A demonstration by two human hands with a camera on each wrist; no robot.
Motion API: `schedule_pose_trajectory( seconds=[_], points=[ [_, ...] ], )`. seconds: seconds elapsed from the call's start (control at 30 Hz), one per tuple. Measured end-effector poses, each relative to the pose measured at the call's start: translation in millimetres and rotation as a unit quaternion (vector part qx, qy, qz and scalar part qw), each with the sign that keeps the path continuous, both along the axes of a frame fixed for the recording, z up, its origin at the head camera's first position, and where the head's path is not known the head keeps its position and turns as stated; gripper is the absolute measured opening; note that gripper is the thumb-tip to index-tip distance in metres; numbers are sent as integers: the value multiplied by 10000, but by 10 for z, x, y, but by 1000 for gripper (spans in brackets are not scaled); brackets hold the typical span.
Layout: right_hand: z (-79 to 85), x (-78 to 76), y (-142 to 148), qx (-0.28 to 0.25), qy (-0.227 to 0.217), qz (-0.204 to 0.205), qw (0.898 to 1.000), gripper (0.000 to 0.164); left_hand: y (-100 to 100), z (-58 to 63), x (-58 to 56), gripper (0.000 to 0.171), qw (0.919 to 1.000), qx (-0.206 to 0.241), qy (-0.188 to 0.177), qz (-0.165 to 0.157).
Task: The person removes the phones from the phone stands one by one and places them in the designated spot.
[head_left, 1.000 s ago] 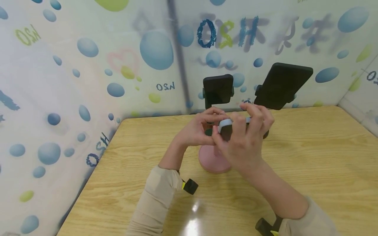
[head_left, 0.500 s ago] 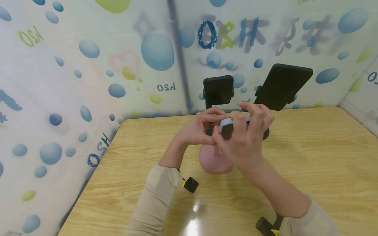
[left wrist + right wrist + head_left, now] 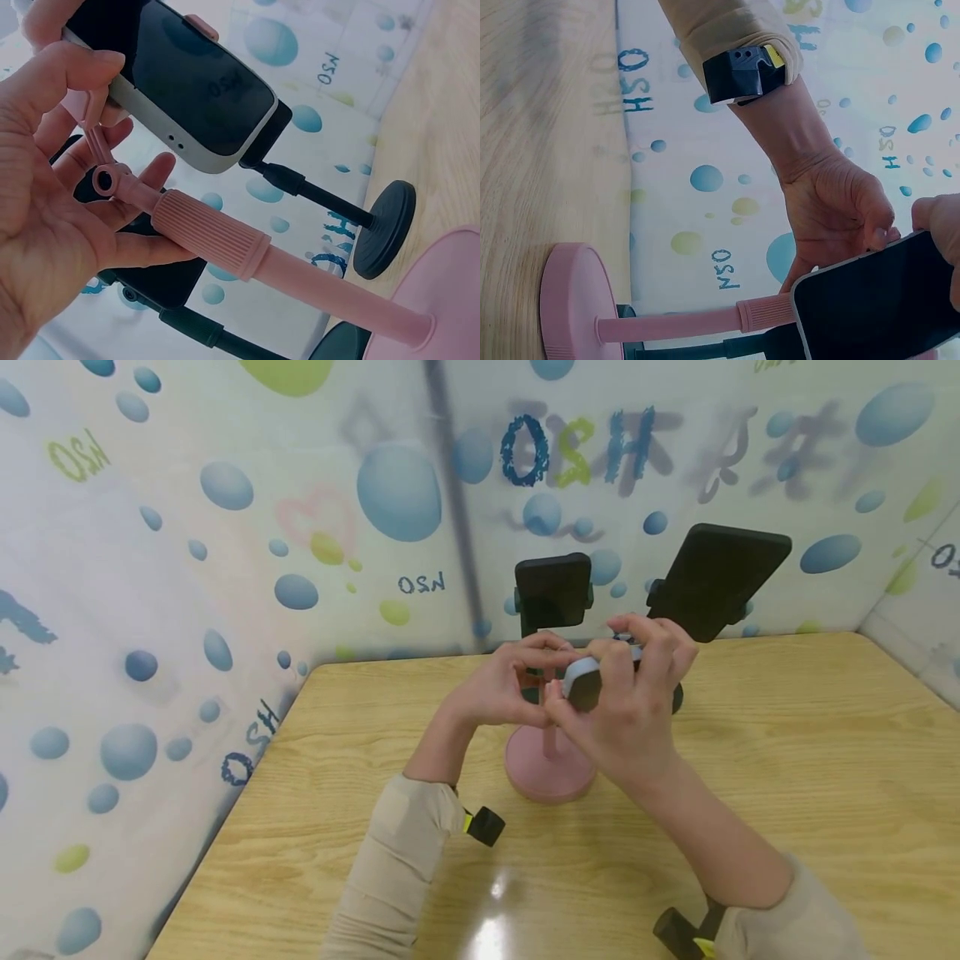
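Observation:
A pink phone stand (image 3: 550,768) rises from its round base on the table. My right hand (image 3: 636,714) grips a smartphone (image 3: 585,687) with a light-coloured edge, at the head of this stand. In the left wrist view the dark screen of the smartphone (image 3: 206,86) lies tilted against the pink clamp. My left hand (image 3: 495,687) holds the stand's head from the left: the thumb presses by the clamp and the phone's edge, and the fingers reach behind the hinged neck (image 3: 106,180). The far side of the clamp is partly hidden by the phone.
Behind stand a dark green stand bearing a phone (image 3: 555,589) and, to its right, a black stand with a larger dark device (image 3: 722,581). The wooden table (image 3: 360,727) meets a wall sheet (image 3: 337,485) printed with blue drops at the back and left.
My right hand and the smartphone have shifted slightly to the right, showing more of the pink pole and base. The left hand stays almost where it was.

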State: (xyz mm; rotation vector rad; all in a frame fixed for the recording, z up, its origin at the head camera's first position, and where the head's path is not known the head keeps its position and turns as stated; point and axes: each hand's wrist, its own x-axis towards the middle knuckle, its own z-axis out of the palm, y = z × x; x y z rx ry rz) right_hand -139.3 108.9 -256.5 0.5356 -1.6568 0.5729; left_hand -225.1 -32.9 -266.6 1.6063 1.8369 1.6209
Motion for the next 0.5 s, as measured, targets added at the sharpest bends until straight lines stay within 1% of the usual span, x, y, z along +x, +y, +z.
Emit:
schedule_pose_trajectory(
  seconds=[0.17,0.43,0.5],
  points=[
    [-4,-3,28,-2,-18,107,9999,28,-4,19,13,50,9999,-98,-7,42],
    [-1,-8,41,21,11,268,9996,28,-5,28,20,49,10000,-57,-6,37],
    [-5,-5,46,76,-19,365,9993,27,-8,25,14,49,9999,-87,-5,56]
  ],
)
